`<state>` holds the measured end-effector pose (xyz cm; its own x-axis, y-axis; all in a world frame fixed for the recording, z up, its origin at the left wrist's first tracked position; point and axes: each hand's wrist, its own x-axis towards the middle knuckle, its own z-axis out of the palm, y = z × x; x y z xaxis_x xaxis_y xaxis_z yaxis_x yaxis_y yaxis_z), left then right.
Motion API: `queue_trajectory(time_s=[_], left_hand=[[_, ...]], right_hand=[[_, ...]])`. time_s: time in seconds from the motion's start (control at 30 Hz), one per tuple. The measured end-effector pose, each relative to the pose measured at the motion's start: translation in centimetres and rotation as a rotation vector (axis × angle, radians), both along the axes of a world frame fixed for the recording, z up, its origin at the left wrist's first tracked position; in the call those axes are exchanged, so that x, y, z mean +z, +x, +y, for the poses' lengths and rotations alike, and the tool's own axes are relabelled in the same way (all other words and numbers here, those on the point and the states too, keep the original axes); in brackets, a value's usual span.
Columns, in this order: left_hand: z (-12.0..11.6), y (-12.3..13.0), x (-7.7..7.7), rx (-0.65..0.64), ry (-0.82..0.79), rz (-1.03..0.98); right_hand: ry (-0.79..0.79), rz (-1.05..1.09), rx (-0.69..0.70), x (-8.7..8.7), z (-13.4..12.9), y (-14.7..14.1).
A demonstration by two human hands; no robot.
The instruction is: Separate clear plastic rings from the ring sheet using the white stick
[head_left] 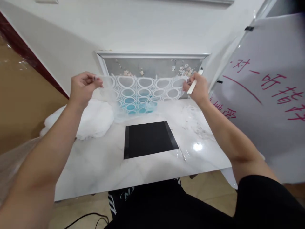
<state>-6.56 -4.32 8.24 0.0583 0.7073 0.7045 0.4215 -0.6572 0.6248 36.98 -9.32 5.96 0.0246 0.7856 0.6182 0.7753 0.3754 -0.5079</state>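
A translucent plastic sheet (145, 83) with white ring outlines hangs stretched between my two hands above the back of the table. Its lower middle shows blue inside the rings; I cannot tell whether that is print or something behind. My left hand (83, 87) pinches the sheet's upper left corner. At the upper right corner, my right hand (199, 87) grips the sheet and also holds a slim white stick-like tool (192, 86) with a dark tip. Below the sheet, a flat black rectangle (150, 140) with greyish side strips lies on the table.
The white marbled table (100, 171) stands against a wall. A fluffy white heap (96, 119) sits at its left. Clear plastic scraps (183, 152) lie right of the black rectangle. Behind stands a framed flower picture (152, 55); a whiteboard (269, 133) with red writing is at right.
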Motion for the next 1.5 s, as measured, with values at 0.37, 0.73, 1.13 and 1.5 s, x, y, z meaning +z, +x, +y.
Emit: queue_trajectory(time_s=[0.37,0.73,1.13,1.5], left_hand=[[-9.1,-3.2,-17.3,-0.45,-0.498,0.997],[5.1,3.7,-18.9,0.209,-0.578,0.919],[3.4,2.7,-16.3,0.372,-0.38,0.835],[3.3,2.9,-14.6,0.378,-0.237,0.787]], right_hand=[[-0.625,-0.357,0.416,-15.5,-9.8,3.1],[-0.562,-0.269,-0.206,-17.1,6.4,-1.5],[-0.351,-0.239,-0.154,-16.4,5.3,-0.4],[-0.275,-0.113,-0.226,-15.3,6.2,-1.7]])
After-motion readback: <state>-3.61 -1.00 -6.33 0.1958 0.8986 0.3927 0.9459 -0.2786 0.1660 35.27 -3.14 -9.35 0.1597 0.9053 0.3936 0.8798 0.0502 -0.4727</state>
